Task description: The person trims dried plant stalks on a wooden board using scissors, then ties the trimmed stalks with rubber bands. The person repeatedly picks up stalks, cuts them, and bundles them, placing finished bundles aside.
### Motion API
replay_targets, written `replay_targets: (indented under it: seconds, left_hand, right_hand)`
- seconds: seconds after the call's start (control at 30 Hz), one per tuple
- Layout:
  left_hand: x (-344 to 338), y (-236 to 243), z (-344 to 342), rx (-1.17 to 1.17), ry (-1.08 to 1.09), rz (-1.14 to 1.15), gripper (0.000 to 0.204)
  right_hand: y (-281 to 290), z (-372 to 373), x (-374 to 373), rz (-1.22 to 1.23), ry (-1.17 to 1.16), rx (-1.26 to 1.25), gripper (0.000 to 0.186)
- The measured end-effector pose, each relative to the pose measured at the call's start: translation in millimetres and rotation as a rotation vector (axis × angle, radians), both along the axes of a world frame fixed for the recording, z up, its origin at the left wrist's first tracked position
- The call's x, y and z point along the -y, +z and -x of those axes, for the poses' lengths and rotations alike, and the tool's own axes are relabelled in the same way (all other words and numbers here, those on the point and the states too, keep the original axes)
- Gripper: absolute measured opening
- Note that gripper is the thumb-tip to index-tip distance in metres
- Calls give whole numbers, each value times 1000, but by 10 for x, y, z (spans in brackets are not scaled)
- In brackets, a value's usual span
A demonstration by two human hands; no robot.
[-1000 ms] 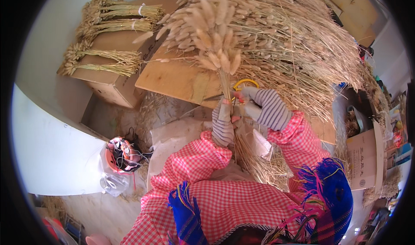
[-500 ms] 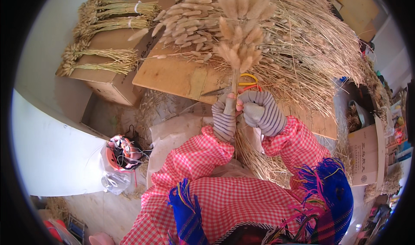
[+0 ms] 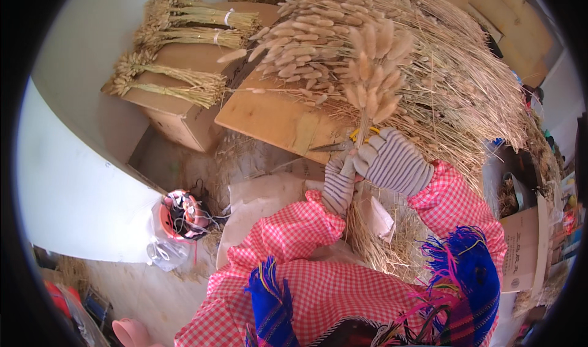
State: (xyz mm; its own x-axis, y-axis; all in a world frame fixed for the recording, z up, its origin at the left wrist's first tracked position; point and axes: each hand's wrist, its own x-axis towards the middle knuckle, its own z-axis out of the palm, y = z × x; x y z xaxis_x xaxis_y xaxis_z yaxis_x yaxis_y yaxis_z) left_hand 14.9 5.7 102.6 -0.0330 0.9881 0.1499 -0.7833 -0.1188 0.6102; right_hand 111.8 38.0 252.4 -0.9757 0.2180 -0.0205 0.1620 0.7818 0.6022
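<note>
Change: compared with a second ago, the bunch of dried grass heads (image 3: 373, 77) is raised upright, and both gloved hands sit closer together under it.
Big heap: a loose stack of dried stalks (image 3: 453, 83) is spread over the cardboard sheet (image 3: 275, 117); it is judged light and easily tangled.
Bunch: judged featherlight and brittle (the fluffy heads would shed if squeezed), so it is best gripped low on the stiff stems, where it is held now.
Left hand (image 3: 338, 186): closed round the stems, forearm raised steeply.
Right hand (image 3: 392, 162): curled just beside the stems, over yellow-handled scissors (image 3: 343, 143); whether the stems are clamped cannot be told.
</note>
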Motion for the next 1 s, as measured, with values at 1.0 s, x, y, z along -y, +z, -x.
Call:
replay_targets:
  seconds: [1.0]
  left_hand:
    - [104,155,-146,-282,132,-161,56]
  right_hand:
    - [-331,-177,66,1809,-866,-1538,14]
